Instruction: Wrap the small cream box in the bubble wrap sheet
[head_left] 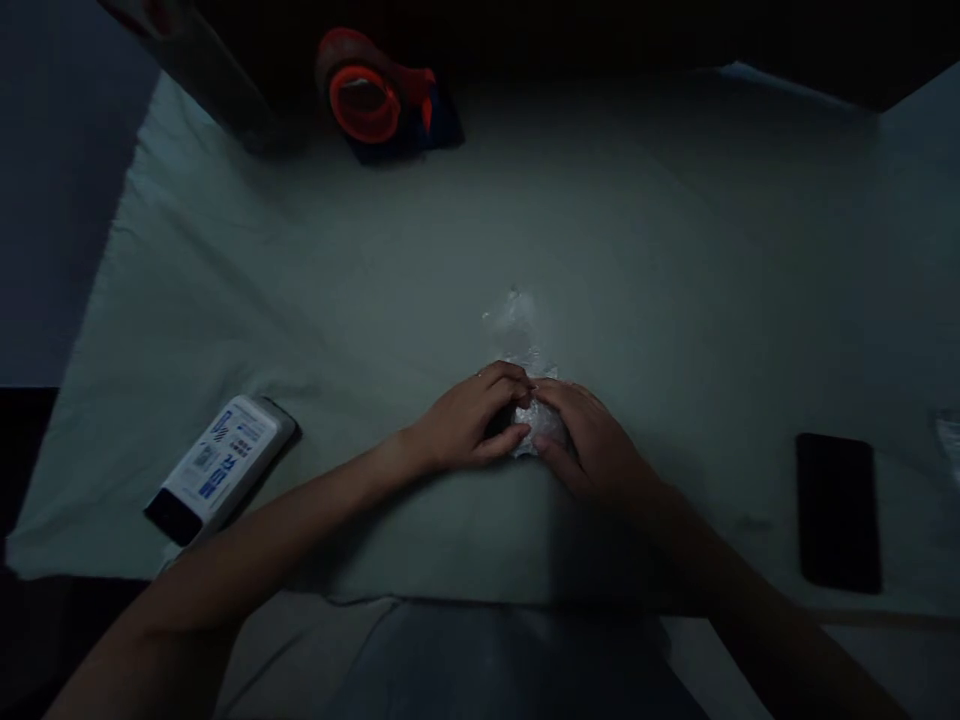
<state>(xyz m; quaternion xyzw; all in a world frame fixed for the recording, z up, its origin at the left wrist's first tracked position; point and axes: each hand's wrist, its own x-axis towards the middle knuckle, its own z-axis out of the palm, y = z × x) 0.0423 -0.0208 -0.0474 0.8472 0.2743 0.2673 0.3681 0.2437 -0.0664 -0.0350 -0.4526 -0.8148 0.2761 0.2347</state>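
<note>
A small bundle of clear bubble wrap (pixel 536 425) rests on the pale cloth near the middle of the front edge. From its far side a loose flap of the wrap (pixel 517 320) lies stretched out away from me. My left hand (pixel 487 418) curls round the bundle's left side, thumb in front and fingers over the top. On the right side my right hand (pixel 589 432) grips it the same way, and the fingertips of both hands meet at the top. What is inside the wrap cannot be made out.
A red tape dispenser (pixel 366 103) stands at the back left. To the left lies a white package with blue print (pixel 223 460); a black phone-like slab (pixel 838 512) lies at the right. The pale cloth (pixel 637 230) covers the table, with dark furniture behind it. The light is dim.
</note>
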